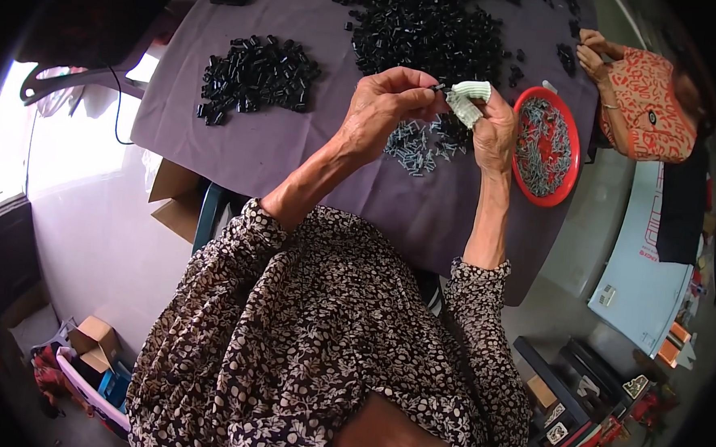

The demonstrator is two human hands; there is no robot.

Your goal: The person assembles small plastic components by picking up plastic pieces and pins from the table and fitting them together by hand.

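Observation:
Over the table, my left hand point(387, 104) pinches a small black plastic piece point(439, 88) between thumb and fingertips. My right hand point(494, 135) meets it from the other side, its thumb and forefinger wrapped in pale knitted finger covers point(468, 100). These fingers are closed at the black piece; whatever they grip is too small to make out. Just below both hands lies a loose pile of small grey screws point(419, 148). A large heap of black plastic pieces point(429, 33) spreads beyond them. To the left is a smaller heap of similar pieces point(260, 79).
A red oval tray point(574, 154) of grey screws stands right of my right hand. The table has a purple-grey cloth point(318, 140). Across the right edge, another person in an orange patterned top point(651, 109) has their hands at the table. A cardboard box point(174, 202) sits below left.

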